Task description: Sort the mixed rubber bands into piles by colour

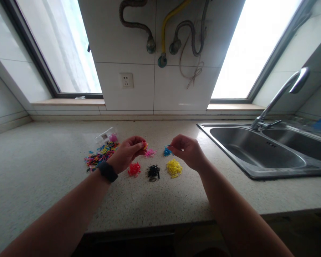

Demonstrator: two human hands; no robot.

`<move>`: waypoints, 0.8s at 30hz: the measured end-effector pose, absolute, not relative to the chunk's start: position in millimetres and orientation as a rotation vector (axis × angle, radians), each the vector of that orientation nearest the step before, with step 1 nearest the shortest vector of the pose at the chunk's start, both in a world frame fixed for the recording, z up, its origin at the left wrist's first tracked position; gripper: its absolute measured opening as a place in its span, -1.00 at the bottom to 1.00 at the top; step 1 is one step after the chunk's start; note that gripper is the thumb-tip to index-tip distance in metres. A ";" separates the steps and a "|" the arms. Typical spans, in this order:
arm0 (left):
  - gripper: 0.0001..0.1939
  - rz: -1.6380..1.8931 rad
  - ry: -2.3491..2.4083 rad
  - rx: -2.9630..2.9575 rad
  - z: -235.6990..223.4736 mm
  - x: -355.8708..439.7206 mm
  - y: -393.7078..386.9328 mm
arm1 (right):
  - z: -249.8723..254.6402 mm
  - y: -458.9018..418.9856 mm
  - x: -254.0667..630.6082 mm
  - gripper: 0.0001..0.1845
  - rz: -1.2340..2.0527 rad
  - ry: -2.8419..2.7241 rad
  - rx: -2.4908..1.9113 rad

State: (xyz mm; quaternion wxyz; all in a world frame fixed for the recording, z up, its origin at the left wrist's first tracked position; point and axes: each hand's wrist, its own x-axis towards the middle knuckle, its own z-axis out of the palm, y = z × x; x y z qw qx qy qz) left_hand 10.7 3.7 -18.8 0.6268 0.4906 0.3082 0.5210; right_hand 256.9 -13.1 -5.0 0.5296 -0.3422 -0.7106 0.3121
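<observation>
Small, thin bands lie in loose, tangled piles on the speckled tabletop (152,205): red pile (134,169), black pile (153,171), yellow pile (174,168), pink pile (150,153), blue pile (166,151). The left hand (128,151) pinches yellow-and-red bands (145,145) between its fingers, beside the pink pile. The right hand's (187,150) fingers are narrowed at the blue pile; whether they grip a band, I cannot tell. A clear plastic container (101,137) sits behind the mixed heap (103,155), its contents unclear.
</observation>
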 end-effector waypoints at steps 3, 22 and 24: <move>-0.76 1.182 0.714 1.126 -17.6 11.1 2.6 | -10.1 -6.7 260.0 -0.79 0.670 -1.749 -0.893; -0.77 1.122 0.708 1.179 -19.0 13.0 1.2 | -48.7 35.3 275.2 -0.85 0.336 -1.905 -1.657; -0.78 1.118 0.702 1.185 -19.6 13.1 1.7 | -47.0 34.0 274.3 -0.85 0.330 -1.883 -1.657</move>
